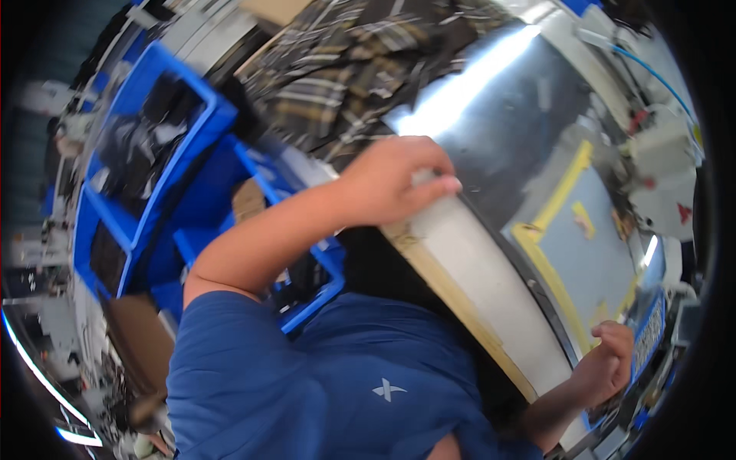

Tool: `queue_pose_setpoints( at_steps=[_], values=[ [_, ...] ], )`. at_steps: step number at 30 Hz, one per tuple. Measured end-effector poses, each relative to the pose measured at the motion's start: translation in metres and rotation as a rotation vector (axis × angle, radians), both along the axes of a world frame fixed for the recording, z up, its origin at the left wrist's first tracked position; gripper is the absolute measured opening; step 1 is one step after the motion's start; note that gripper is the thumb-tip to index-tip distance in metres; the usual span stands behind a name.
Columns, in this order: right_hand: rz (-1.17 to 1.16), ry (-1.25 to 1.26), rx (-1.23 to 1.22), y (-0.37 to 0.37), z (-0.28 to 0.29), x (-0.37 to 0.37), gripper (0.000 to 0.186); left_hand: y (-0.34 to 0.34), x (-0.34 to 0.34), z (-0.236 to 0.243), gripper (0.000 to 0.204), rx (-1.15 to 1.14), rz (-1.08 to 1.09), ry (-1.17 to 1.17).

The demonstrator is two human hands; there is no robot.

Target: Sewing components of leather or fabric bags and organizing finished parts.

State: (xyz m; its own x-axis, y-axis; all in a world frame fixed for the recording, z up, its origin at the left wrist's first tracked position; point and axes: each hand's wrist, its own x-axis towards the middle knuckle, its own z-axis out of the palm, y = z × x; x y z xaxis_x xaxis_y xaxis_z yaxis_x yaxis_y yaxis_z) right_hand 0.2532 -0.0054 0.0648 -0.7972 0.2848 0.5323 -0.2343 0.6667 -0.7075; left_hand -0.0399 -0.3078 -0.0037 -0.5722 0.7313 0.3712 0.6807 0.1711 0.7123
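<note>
Plaid cloth [368, 61], dark with tan and white lines, lies in one rumpled heap on the far part of the counter [483, 276], beyond the left hand [406, 184]. How many pieces make up the heap cannot be counted, since the folds run together and its top is cut off by the rim of the view. One shiny metal plate [529, 153] lies to the right of the cloth, with one bright band of glare washing out its surface. Nearer the person's right is one grey-blue panel [575, 261], edged with yellow tape [563, 188] and bearing one small yellow patch [580, 216]. At least two blue bins stand on the left: an upper bin [224, 119] with a divider, and a lower bin [307, 308] partly covered by the left arm. Dark things [157, 146] fill the upper bin, too blurred to name or count. One blue hose [655, 74] curves along the upper right, beside pale equipment that is hard to make out.

Two hands are in view, both slightly blurred. The left hand is over the counter's white edge, just beside the cloth, fingers bent and thumb stretched to the right; something pale shows between them, and I cannot tell whether it is gripped or merely lies behind. The right hand is near the panel's lower corner, fingers loosely curled; whether it touches or holds anything cannot be told
</note>
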Motion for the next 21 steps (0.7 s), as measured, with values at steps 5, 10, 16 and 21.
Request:
queue_pose_setpoints(
  at_steps=[5, 10, 16, 21],
  values=[
    [0.033, -0.388, -0.134, -0.001, -0.076, -0.005, 0.027, -0.201, 0.008, -0.01, 0.034, -0.358, 0.825, -0.128],
    [-0.008, -0.427, -0.029, -0.022, -0.094, -0.018, 0.018, -0.369, 0.073, -0.1, 0.039, -0.869, 1.169, -0.442],
    [-0.018, -0.383, 0.045, -0.025, -0.104, -0.017, 0.018, -0.374, 0.148, -0.199, 0.052, -1.311, 0.921, -1.007],
    [0.005, -0.344, 0.075, -0.028, -0.104, -0.015, 0.017, -0.384, 0.173, -0.261, 0.056, -1.267, 0.951, -1.126]
  ],
)
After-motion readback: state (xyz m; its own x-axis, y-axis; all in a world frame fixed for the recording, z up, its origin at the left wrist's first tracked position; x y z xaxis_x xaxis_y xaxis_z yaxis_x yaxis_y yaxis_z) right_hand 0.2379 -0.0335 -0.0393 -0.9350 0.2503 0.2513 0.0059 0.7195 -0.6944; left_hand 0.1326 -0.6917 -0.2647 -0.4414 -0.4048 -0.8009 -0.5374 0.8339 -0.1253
